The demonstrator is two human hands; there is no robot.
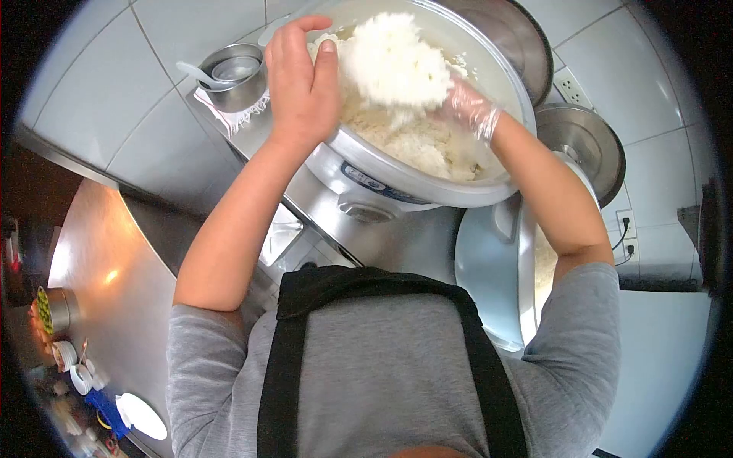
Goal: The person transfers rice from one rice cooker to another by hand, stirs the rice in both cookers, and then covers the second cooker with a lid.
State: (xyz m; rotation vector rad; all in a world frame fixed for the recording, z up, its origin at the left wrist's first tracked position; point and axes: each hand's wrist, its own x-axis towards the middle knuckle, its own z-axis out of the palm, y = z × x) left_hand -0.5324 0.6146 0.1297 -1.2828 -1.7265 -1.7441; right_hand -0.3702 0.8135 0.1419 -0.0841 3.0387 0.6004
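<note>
Scooping stage: gloved right hand (467, 107) cupped a rice clump (397, 61) above the rice cooker (427, 187), left hand (301, 88) gripped its rim; lifting clear likely needed steadiness.

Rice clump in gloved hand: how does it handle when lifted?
Probably sticky and cohesive: the rice clump holds as one mass on the right hand. Likely crumbly too: loose grains cling to the pot wall. Ragged edges suggest it is soft.
</note>
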